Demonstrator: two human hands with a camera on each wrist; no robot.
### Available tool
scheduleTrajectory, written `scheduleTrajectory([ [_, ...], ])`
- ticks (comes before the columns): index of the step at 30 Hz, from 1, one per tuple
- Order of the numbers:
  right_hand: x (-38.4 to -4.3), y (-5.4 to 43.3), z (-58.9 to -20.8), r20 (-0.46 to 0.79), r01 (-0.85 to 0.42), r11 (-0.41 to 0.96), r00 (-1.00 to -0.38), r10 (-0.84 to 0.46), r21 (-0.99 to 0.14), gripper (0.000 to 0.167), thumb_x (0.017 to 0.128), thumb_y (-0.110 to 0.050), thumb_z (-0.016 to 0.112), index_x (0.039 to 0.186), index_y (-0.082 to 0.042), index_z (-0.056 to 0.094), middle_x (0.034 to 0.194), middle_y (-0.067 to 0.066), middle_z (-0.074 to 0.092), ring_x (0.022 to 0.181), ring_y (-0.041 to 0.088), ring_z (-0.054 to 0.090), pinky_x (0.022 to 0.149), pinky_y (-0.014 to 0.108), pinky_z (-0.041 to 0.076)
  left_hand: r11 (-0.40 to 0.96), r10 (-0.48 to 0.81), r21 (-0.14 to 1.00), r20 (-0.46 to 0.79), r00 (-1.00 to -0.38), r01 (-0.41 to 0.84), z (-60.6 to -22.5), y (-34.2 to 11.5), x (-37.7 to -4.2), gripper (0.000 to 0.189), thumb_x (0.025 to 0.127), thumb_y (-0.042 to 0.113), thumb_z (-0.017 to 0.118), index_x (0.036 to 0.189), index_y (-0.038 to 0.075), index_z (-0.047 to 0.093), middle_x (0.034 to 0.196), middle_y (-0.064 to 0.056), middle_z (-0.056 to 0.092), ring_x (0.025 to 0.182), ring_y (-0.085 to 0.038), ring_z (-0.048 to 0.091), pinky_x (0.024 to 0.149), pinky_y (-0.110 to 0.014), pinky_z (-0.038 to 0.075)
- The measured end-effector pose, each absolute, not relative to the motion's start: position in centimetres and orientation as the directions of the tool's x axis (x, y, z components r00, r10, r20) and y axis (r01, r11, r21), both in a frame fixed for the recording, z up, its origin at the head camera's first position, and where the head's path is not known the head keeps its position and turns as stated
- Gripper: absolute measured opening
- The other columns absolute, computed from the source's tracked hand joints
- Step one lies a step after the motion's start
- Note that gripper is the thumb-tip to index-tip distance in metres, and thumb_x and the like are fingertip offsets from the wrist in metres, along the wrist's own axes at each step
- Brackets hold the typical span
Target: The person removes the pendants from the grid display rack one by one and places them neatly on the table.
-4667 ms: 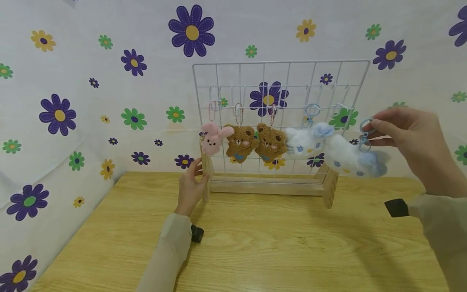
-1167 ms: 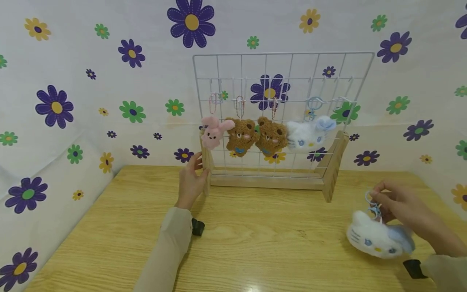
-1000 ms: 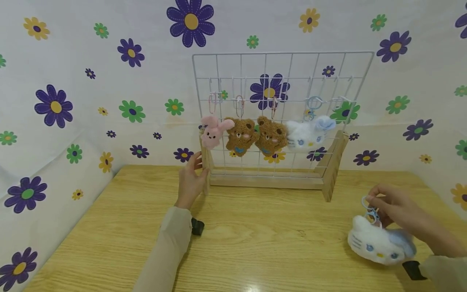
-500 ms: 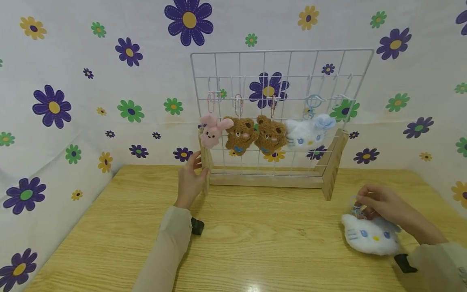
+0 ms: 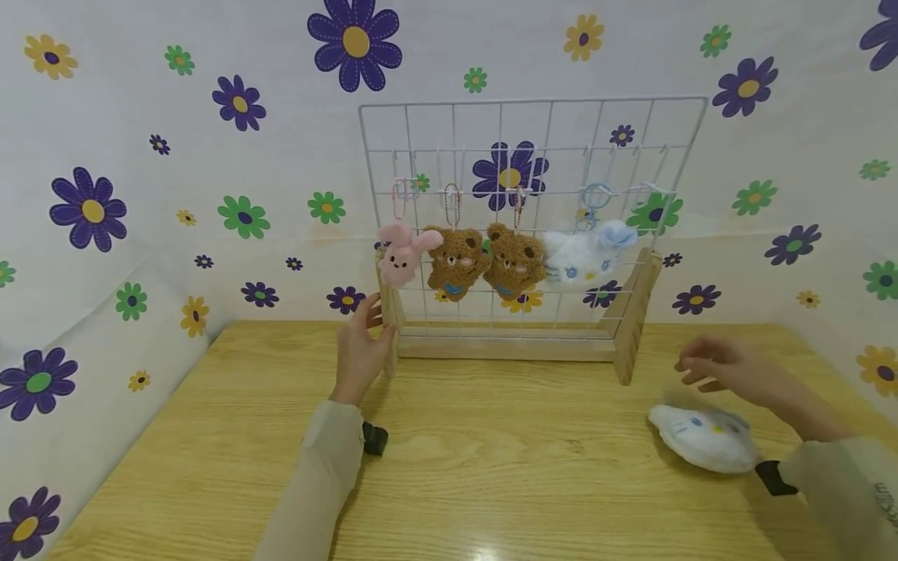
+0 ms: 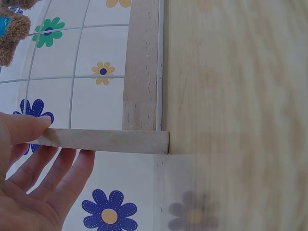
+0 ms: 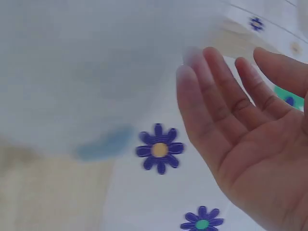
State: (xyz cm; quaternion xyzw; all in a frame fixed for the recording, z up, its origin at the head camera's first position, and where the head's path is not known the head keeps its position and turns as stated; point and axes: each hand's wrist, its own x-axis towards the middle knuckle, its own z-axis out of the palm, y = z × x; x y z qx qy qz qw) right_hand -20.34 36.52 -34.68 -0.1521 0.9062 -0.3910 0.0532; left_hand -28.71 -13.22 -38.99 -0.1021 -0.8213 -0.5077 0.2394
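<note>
My left hand (image 5: 360, 354) grips the left wooden side post (image 6: 106, 140) of a white wire grid rack (image 5: 533, 100), thumb on one face and fingertips on the other. At the right, my right hand (image 5: 733, 372) is raised with nothing in it, its fingers loose and apart in the right wrist view. Just below it on the table is a white plush cat-head keychain (image 5: 705, 444) with a blue bow, slightly blurred. From the rack's hooks hang a pink bunny plush (image 5: 400, 265), two brown bear plushes (image 5: 456, 269) and a matching white cat plush (image 5: 578, 265).
The rack stands on a wooden base with a crossbar (image 5: 505, 349) and a right side post (image 5: 637, 319). An unused hook (image 5: 652, 187) sticks out at the grid's right. The wood-grain table (image 5: 491, 452) meets a flower-print backdrop (image 5: 281, 156) behind and at the sides.
My right hand brought the white cat plush from beside the rack down to the table, then let go of its ring and lifted slightly. The left hand kept its grip on the post.
</note>
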Motion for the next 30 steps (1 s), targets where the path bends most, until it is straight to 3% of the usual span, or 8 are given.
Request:
scheduleTrajectory([
  [5,-20.9,36.1,-32.3,0.113,-0.245,0.590,-0.961,-0.251,-0.770,0.020,0.107,-0.003,0.047,0.118,0.013,0.052,0.099,-0.010,0.068,0.086,0.002,0.067,0.072,0.023,0.059,0.471,-0.073,0.779,0.503,-0.861,0.414,-39.1,-13.2,-28.8,0.051,0.091,-0.009,0.069,0.139,-0.002,0.055,0.124,-0.029,0.066,0.105,-0.043,0.067,0.088,-0.055,0.057],
  [8,-21.1,35.6,-30.9,0.159,-0.249,0.552,-0.965,-0.207,-0.796,0.018,0.106,-0.005,0.050,0.118,0.007,0.054,0.098,-0.017,0.069,0.087,0.003,0.069,0.072,0.021,0.059,0.474,-0.069,0.778,0.500,-0.863,0.412,-39.1,-13.2,-28.8,0.051,0.091,-0.009,0.069,0.139,-0.003,0.055,0.124,-0.028,0.066,0.106,-0.042,0.067,0.088,-0.054,0.057],
  [15,-21.5,33.9,-28.2,0.198,-0.245,0.447,-0.969,-0.150,-0.861,0.017,0.108,-0.016,0.051,0.122,-0.009,0.058,0.106,-0.011,0.070,0.093,0.008,0.070,0.078,0.019,0.057,0.461,-0.082,0.795,0.480,-0.874,0.393,-39.0,-13.3,-28.6,0.051,0.091,-0.008,0.069,0.140,-0.001,0.054,0.126,-0.027,0.065,0.107,-0.041,0.067,0.088,-0.053,0.057],
  [23,-22.1,31.9,-26.3,0.227,-0.242,0.408,-0.970,-0.086,-0.880,0.026,0.107,-0.023,0.053,0.124,-0.005,0.061,0.108,-0.010,0.069,0.096,0.008,0.069,0.081,0.020,0.057,0.469,-0.087,0.787,0.494,-0.865,0.402,-38.9,-13.5,-28.6,0.052,0.090,-0.010,0.069,0.139,-0.002,0.054,0.125,-0.027,0.066,0.107,-0.041,0.067,0.088,-0.054,0.057],
  [30,-22.1,30.9,-24.8,0.230,-0.231,0.395,-0.972,-0.049,-0.889,0.025,0.105,-0.030,0.057,0.124,-0.015,0.064,0.110,-0.011,0.067,0.099,0.007,0.068,0.082,0.019,0.056,0.480,-0.076,0.778,0.498,-0.864,0.406,-39.0,-13.2,-28.7,0.052,0.090,-0.009,0.069,0.139,-0.002,0.054,0.125,-0.028,0.065,0.107,-0.042,0.067,0.086,-0.056,0.057],
])
